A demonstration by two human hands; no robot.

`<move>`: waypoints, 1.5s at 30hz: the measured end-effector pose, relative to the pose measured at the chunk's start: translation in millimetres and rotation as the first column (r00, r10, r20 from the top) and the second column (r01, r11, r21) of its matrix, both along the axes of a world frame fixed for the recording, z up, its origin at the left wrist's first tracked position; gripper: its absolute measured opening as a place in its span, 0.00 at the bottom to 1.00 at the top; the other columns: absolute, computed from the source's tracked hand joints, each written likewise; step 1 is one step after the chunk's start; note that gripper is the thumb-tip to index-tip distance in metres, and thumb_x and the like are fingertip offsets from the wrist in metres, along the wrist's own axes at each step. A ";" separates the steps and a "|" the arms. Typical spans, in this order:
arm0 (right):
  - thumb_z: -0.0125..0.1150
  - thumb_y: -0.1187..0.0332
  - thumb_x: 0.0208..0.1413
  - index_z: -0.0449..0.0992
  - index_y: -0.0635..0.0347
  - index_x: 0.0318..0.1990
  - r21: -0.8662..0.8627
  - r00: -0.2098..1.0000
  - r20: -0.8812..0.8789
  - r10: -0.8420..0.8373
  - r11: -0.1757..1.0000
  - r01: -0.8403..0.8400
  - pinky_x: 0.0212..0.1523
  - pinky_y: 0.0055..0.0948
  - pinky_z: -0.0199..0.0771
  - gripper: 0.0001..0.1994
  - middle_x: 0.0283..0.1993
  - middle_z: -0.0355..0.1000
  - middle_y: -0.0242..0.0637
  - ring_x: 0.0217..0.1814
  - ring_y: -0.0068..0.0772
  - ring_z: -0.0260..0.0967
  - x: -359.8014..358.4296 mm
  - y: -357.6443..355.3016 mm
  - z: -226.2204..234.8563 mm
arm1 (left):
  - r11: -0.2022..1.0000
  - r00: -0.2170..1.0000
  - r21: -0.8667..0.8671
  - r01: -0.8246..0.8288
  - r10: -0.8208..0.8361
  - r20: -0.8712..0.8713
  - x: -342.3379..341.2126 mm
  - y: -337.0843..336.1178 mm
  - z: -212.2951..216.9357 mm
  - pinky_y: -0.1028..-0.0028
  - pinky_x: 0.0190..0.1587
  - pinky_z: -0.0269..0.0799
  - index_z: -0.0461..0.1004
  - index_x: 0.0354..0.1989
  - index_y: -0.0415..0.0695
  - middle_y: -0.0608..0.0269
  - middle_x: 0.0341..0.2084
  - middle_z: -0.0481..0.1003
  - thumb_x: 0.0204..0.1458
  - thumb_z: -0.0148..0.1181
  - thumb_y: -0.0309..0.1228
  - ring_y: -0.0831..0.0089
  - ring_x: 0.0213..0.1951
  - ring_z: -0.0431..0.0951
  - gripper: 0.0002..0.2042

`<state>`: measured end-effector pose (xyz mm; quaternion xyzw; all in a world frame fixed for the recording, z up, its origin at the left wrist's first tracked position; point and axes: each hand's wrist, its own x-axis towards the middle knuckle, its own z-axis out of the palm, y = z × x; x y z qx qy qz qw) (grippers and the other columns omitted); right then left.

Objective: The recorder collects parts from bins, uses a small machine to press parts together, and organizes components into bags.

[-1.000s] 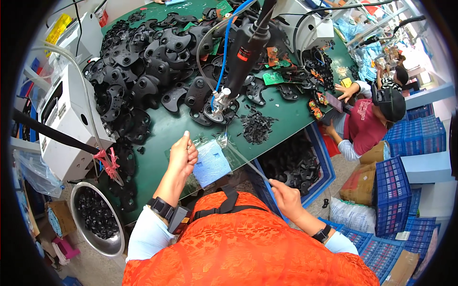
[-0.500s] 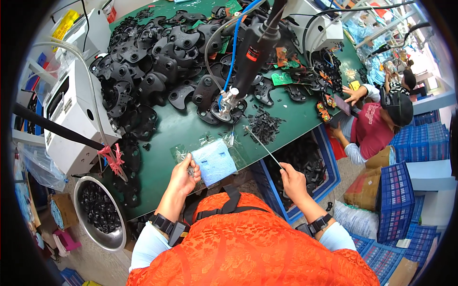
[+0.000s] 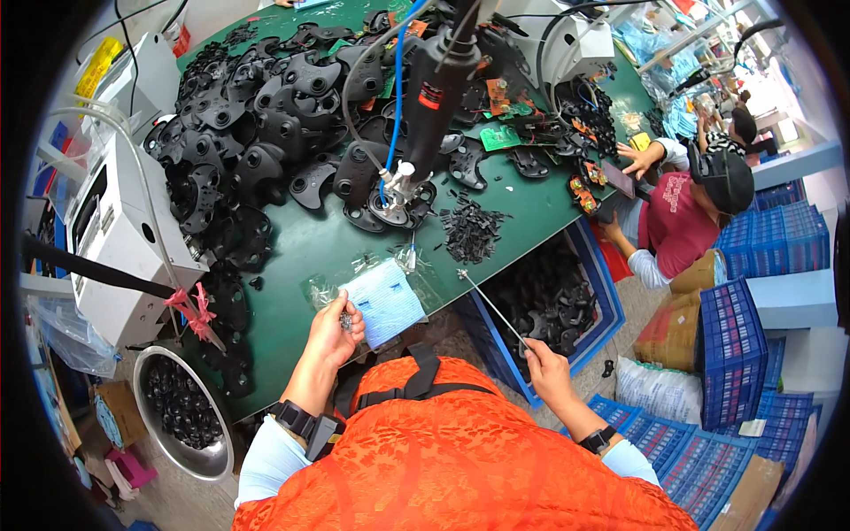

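My left hand (image 3: 336, 331) is closed around a small clump of shiny metal pieces, too small to name surely. It is at the table's near edge, beside a light blue cloth (image 3: 390, 303). My right hand (image 3: 548, 370) grips a thin metal rod (image 3: 498, 307). The rod slants up and left; its tip, with small bright bits on it, is near the table edge, apart from a pile of small black parts (image 3: 474, 231). Beyond the cloth hangs a black power screwdriver (image 3: 441, 88) with a blue hose, over a black game controller shell (image 3: 387, 212).
Black controller shells (image 3: 283, 133) heap across the table's left and back. A steel bowl (image 3: 226, 416) of black parts stands at left, by a white machine (image 3: 124, 239). A blue crate (image 3: 605, 329) sits below the table edge. A co-worker (image 3: 677, 212) is at right.
My right hand and the rod have drawn back toward me, so the tip is farther from the black pile. My left hand stays closed beside the cloth. The whole view has shifted slightly.
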<state>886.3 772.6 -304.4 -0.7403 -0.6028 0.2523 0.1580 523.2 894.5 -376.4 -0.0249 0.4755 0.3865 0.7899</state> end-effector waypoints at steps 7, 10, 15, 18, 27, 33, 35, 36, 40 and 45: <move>0.55 0.73 0.55 0.75 0.60 0.45 0.022 0.983 -0.047 -0.180 0.983 0.181 0.32 0.35 0.73 0.10 0.28 0.74 0.48 0.32 0.47 0.76 15.1 -5.9 2.9 | 1.000 1.000 0.005 0.017 -0.016 -0.011 3.3 -1.2 -2.2 0.74 0.20 0.57 0.64 0.24 0.45 0.61 0.17 0.64 0.61 0.49 0.43 0.72 0.19 0.63 0.17; 0.55 0.72 0.55 0.75 0.60 0.45 0.018 0.986 -0.007 -0.167 0.986 0.167 0.31 0.35 0.73 0.10 0.28 0.74 0.48 0.31 0.46 0.76 17.1 0.6 -5.7 | 1.000 1.000 0.001 0.011 -0.011 0.003 1.9 -3.2 -3.2 0.74 0.20 0.57 0.64 0.24 0.45 0.61 0.17 0.65 0.61 0.49 0.43 0.72 0.19 0.62 0.17; 0.55 0.72 0.56 0.75 0.59 0.45 0.064 0.982 -0.042 -0.184 0.980 0.187 0.26 0.30 0.69 0.10 0.22 0.71 0.44 0.23 0.36 0.72 26.6 -1.1 -8.9 | 0.999 0.999 -0.018 -0.039 0.038 -0.021 -10.0 -9.9 -3.3 0.75 0.20 0.57 0.65 0.25 0.45 0.62 0.17 0.65 0.61 0.49 0.44 0.73 0.18 0.62 0.17; 0.55 0.73 0.56 0.75 0.61 0.45 0.130 0.985 -0.110 -0.135 0.980 0.149 0.23 0.26 0.65 0.10 0.18 0.67 0.35 0.19 0.24 0.65 14.0 4.5 10.4 | 0.997 0.997 -0.013 -0.081 0.080 -0.022 -19.6 -14.3 -4.1 0.75 0.20 0.57 0.65 0.25 0.45 0.63 0.17 0.65 0.61 0.48 0.44 0.73 0.18 0.63 0.17; 0.58 0.73 0.54 0.75 0.60 0.44 0.034 0.900 -0.224 0.375 0.925 -0.377 0.26 0.34 0.73 0.10 0.27 0.74 0.46 0.27 0.47 0.74 -40.5 47.2 21.5 | 0.982 0.979 0.051 -0.184 0.187 -0.078 -52.3 -38.3 -5.0 0.77 0.21 0.57 0.67 0.40 0.39 0.66 0.18 0.65 0.62 0.48 0.36 0.76 0.20 0.63 0.11; 0.58 0.72 0.53 0.75 0.57 0.44 0.003 0.846 -0.158 0.509 0.857 -0.515 0.27 0.38 0.74 0.10 0.26 0.74 0.47 0.28 0.48 0.74 -60.4 61.2 19.9 | 0.977 0.977 0.066 -0.202 0.206 -0.053 -65.6 -59.9 -3.7 0.78 0.22 0.59 0.68 0.45 0.37 0.67 0.19 0.66 0.60 0.49 0.31 0.77 0.21 0.64 0.11; 0.58 0.72 0.53 0.75 0.57 0.44 -0.016 0.846 -0.145 0.513 0.854 -0.520 0.27 0.38 0.74 0.10 0.25 0.74 0.46 0.28 0.48 0.74 -67.7 64.7 16.5 | 0.976 0.977 0.066 -0.207 0.209 -0.038 -68.0 -64.8 -3.0 0.78 0.22 0.60 0.69 0.45 0.37 0.67 0.19 0.66 0.60 0.50 0.31 0.77 0.21 0.64 0.11; 0.57 0.71 0.54 0.75 0.56 0.44 -0.054 0.841 -0.083 0.535 0.840 -0.539 0.27 0.39 0.74 0.10 0.25 0.74 0.47 0.28 0.49 0.74 -71.6 67.1 14.1 | 0.976 0.977 0.065 -0.208 0.211 -0.041 -68.4 -66.9 -1.6 0.78 0.22 0.60 0.69 0.44 0.37 0.67 0.19 0.66 0.61 0.50 0.32 0.77 0.21 0.64 0.11; 0.56 0.71 0.55 0.75 0.56 0.44 -0.067 0.845 -0.048 0.533 0.842 -0.535 0.26 0.40 0.72 0.09 0.24 0.72 0.48 0.28 0.50 0.73 -75.8 72.5 21.0 | 0.977 0.978 0.058 -0.205 0.207 -0.032 -69.4 -70.7 -3.8 0.78 0.22 0.61 0.70 0.41 0.36 0.66 0.19 0.67 0.61 0.50 0.37 0.77 0.21 0.65 0.14; 0.55 0.73 0.56 0.75 0.62 0.45 -0.162 0.883 -0.276 0.380 0.887 -0.433 0.24 0.24 0.65 0.10 0.22 0.69 0.33 0.22 0.23 0.66 -71.2 75.3 47.6 | 0.987 0.988 0.080 -0.139 0.144 -0.062 -55.3 -52.8 -1.7 0.76 0.23 0.64 0.70 0.39 0.36 0.64 0.21 0.68 0.62 0.47 0.41 0.74 0.22 0.67 0.18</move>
